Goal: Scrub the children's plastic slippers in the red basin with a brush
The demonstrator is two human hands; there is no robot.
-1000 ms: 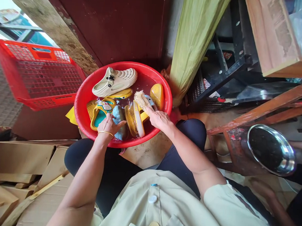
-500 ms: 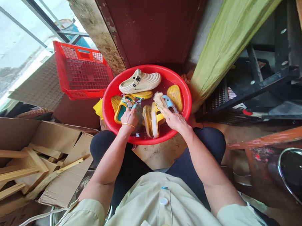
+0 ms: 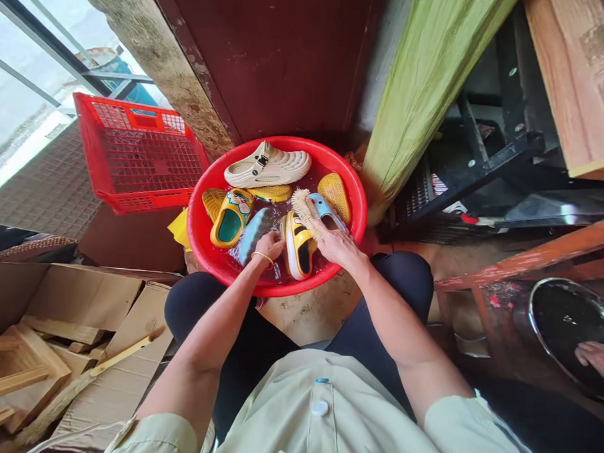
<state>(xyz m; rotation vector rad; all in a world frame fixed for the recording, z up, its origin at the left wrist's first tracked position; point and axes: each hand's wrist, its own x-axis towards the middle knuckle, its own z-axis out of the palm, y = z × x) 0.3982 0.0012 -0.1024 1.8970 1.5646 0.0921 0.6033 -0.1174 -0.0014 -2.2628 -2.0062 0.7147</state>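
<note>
A red basin (image 3: 193,232) holds water and several clogs. In it, my left hand (image 3: 271,244) is closed at the edge of a light blue clog (image 3: 255,235), which is blurred and has water splashing around it. My right hand (image 3: 338,247) grips a pale-bristled scrub brush (image 3: 305,212) over the basin's right side. Under that hand lie a yellow clog with black and white parts (image 3: 300,246) and another blue clog (image 3: 327,211). Left of my left hand sits a yellow clog with a green inside (image 3: 231,218). A cream clog (image 3: 267,166) rests at the back.
A red plastic crate (image 3: 142,159) stands left of the basin. Beside me is a cardboard box (image 3: 116,352) with wooden pieces. A green curtain (image 3: 412,91) hangs at right. Another person's hand (image 3: 599,360) reaches over a dark round pan (image 3: 558,324) at far right.
My left hand has moved right, and the light blue clog now shows more fully beside it. My right hand keeps the brush near the same clogs. Another person's hand has appeared at right.
</note>
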